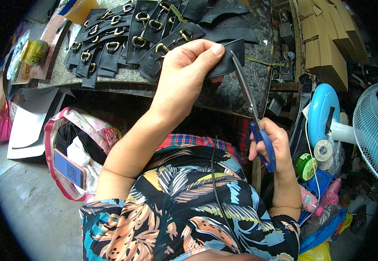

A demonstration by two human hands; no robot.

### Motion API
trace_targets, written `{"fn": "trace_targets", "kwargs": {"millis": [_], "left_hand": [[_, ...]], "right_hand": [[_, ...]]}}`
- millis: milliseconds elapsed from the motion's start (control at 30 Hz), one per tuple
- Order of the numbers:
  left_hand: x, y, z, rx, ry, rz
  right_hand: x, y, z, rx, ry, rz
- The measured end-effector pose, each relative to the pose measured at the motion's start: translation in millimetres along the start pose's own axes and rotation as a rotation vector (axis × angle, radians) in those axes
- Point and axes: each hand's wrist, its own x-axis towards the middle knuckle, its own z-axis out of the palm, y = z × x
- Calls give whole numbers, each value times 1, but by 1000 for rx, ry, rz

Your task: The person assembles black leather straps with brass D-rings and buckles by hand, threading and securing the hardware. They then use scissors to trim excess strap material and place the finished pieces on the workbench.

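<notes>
My left hand [186, 71], raised over the near edge of the worktable, pinches a black leather piece [226, 63] between thumb and fingers. Blue-handled scissors [262, 141] are in my right hand [276, 135], with fingers through the handle loops. Their long metal blades point up and away, and the tips lie against the right part of the leather piece. Whether the blades are parted there is hard to tell. Beyond my left hand, several black leather straps [132, 56] with brass-coloured D-rings lie overlapping on the table.
Along the worktable's [258, 82] right side stand cardboard pieces [328, 56] and a white-and-blue fan [369, 126]. At lower left, a pink-rimmed bag [49, 139] holds cloth and a phone [69, 168]. A yellow tape roll [36, 52] sits far left. Bottles and plastic bags crowd the lower right.
</notes>
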Motion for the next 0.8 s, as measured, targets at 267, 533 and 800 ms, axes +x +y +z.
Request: {"fn": "trace_targets", "kwargs": {"millis": [267,533,800], "left_hand": [[2,-3,-11,-61,-60,-33],[-1,-4,0,-218,-86,-79],[1,-4,-16,-463,-112,-154]], "right_hand": [[-1,0,-8,-63,17,25],[30,-12,-7,16,279,-327],[63,-6,7,165,390,-387]]}}
